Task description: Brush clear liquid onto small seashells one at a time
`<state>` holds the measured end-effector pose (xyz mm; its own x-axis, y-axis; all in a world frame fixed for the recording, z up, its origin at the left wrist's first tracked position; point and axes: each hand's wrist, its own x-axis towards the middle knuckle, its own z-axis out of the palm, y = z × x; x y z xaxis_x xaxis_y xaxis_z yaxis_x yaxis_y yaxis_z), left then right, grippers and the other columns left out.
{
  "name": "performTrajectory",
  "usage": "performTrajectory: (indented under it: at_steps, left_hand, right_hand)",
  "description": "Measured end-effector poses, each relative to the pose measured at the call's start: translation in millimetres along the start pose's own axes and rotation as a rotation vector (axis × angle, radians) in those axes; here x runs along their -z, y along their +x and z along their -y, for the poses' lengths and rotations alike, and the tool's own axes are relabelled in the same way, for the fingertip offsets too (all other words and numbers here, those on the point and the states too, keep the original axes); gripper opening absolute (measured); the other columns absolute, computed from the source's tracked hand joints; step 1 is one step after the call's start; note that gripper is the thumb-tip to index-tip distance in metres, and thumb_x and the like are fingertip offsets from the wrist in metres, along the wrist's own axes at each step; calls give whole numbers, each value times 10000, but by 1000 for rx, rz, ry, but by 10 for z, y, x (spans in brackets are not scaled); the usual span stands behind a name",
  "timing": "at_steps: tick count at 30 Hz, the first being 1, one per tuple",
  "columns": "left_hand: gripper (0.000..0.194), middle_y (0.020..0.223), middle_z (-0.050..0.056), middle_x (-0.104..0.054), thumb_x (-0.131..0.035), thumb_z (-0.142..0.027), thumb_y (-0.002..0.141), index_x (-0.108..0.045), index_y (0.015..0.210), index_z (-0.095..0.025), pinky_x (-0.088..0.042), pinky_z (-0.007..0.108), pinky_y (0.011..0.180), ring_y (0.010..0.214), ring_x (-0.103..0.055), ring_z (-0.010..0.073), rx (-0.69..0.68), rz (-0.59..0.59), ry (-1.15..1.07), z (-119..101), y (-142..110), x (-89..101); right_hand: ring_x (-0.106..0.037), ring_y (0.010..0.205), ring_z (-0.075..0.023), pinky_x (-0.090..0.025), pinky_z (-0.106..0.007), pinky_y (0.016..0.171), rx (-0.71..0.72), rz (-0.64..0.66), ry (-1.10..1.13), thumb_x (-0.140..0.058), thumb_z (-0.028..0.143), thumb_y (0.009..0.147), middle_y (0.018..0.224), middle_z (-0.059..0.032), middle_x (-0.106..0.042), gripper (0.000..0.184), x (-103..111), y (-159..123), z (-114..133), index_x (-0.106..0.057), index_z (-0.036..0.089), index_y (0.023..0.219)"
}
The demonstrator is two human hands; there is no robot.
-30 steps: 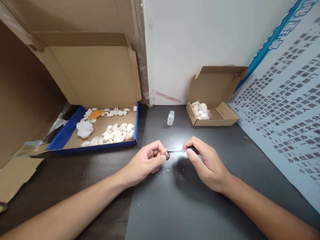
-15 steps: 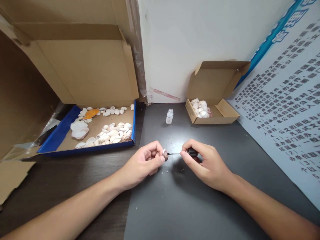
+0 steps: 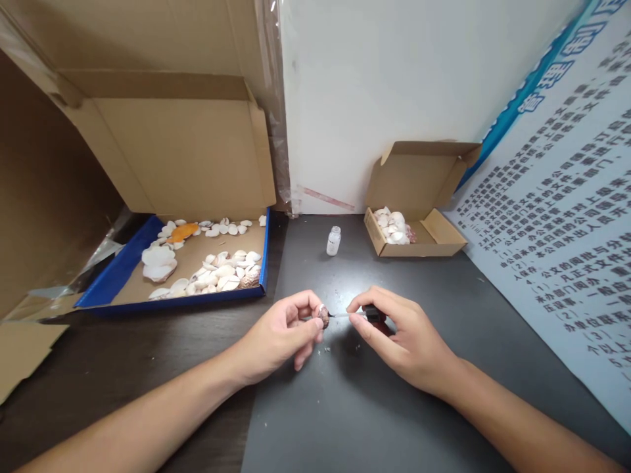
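Between the thumb and fingers of my left hand [image 3: 290, 334] is a small brown-and-white shell [image 3: 324, 316]. My right hand [image 3: 399, 328] pinches a brush applicator [image 3: 373, 313] with a black cap and a thin pale stem. Its dark bristle tip points left and meets the edge of the shell. Beyond my hands, a small clear glass bottle [image 3: 334, 242] stands upright and uncapped, with whitish contents. Tiny white crumbs [image 3: 327, 350] lie on the dark mat [image 3: 315, 414] below the shell.
To the left, an open blue-edged cardboard box [image 3: 197, 297] holds many white shells, a larger scallop-like shell [image 3: 158, 261] and an orange piece [image 3: 184, 232]. A smaller open carton [image 3: 428, 249] with shells stands at the back right. A printed sheet [image 3: 557, 217] leans along the right side.
The camera view has tilted slightly, shifting the scene down. Some fingers of my left hand have uncurled downward. The brush tip stays at the shell.
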<state>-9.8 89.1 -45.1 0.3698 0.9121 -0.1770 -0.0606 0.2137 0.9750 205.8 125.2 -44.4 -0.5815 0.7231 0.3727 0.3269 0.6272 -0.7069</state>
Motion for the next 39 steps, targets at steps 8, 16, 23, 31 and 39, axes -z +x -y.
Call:
performTrajectory:
  at_steps: [8,16,23,31,39]
  left_hand:
    - [270,682,-43,-573,-622,-383,837,-474,861,-159,-377,144,405,380,-467,18,32,21,-77,12,13,21]
    - [272,667,-57,-514,-633,-361,832,-441,829,-169,-297,131,417,436,-398,4,30,-6,-16,-10,-11,0]
    - [286,634,-67,-470,-628,-385,845,-435,827,-175,-275,150,454,478,-369,16,12,9,2,-22,-7,-7]
    - [318,611,-73,-451,-627,-427,840,-430,821,-177,-249,162,464,479,-347,22,8,19,32,-18,-19,-5]
    - [310,605,-71,-445,-623,-419,844,-428,817,-179,-259,161,470,473,-357,25,5,19,39,-16,-14,-5]
  right_hand:
    - [-475,586,-121,-381,-255,565,41,0,-7,-559,166,936,777,2,-584,69,-7,-5,24,-622,193,929]
    - [-457,564,-128,-368,-263,548,86,-90,-5,-580,204,939,722,14,-560,56,4,-8,53,-635,198,948]
    - [-467,587,-129,-367,-265,562,63,-101,-30,-566,171,931,728,18,-552,71,29,-9,57,-620,202,896]
    - [-471,581,-132,-375,-268,549,54,-27,-20,-555,203,947,767,-1,-572,64,-14,-20,36,-619,200,938]
    - [-474,580,-128,-379,-260,561,45,4,-37,-552,192,938,774,0,-589,68,-1,-14,53,-616,200,918]
